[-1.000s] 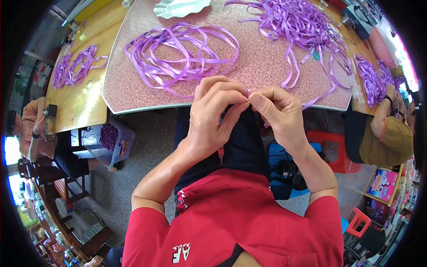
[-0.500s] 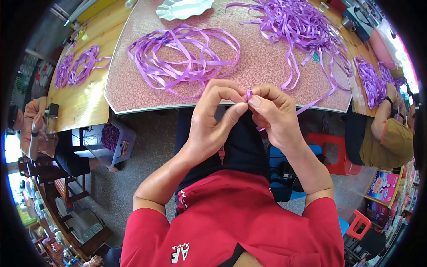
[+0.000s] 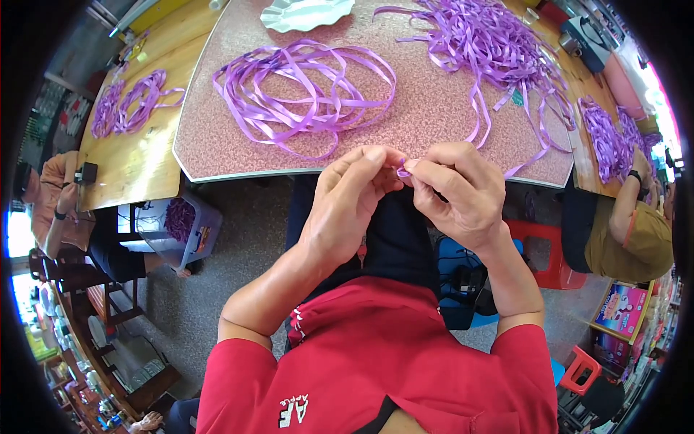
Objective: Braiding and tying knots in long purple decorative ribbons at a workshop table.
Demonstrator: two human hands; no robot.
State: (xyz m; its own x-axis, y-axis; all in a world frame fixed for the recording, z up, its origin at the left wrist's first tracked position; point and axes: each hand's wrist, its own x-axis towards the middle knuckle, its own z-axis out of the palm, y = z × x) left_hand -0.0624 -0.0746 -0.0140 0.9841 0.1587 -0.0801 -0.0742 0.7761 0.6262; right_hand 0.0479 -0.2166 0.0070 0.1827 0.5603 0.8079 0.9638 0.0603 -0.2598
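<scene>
Just off the table's near edge, a small looped piece of purple ribbon [image 3: 403, 172] is pinched between my two hands. My left hand [image 3: 348, 199] grips it from the left with its fingertips, thumb raised. From the right, my right hand [image 3: 463, 192] pinches it between thumb and forefinger. A ribbon strand runs from behind my right hand up to a big tangled heap of purple ribbons [image 3: 491, 43] at the far right. Loose coils of purple ribbon [image 3: 303, 94] lie in front of my left hand on the pink speckled table [image 3: 426, 108].
A white scalloped dish [image 3: 307, 13] stands at the table's far edge. People sit at wooden tables on both sides, with more ribbon bundles [image 3: 130, 105]. A plastic bin [image 3: 199, 235] is on the floor at left, and red [image 3: 553, 253] and blue stools are at right.
My left hand's thumb has lifted off the ribbon and its fingers have curled. My right hand has turned, knuckles up. The pinched ribbon sits slightly lower, its loop wider.
</scene>
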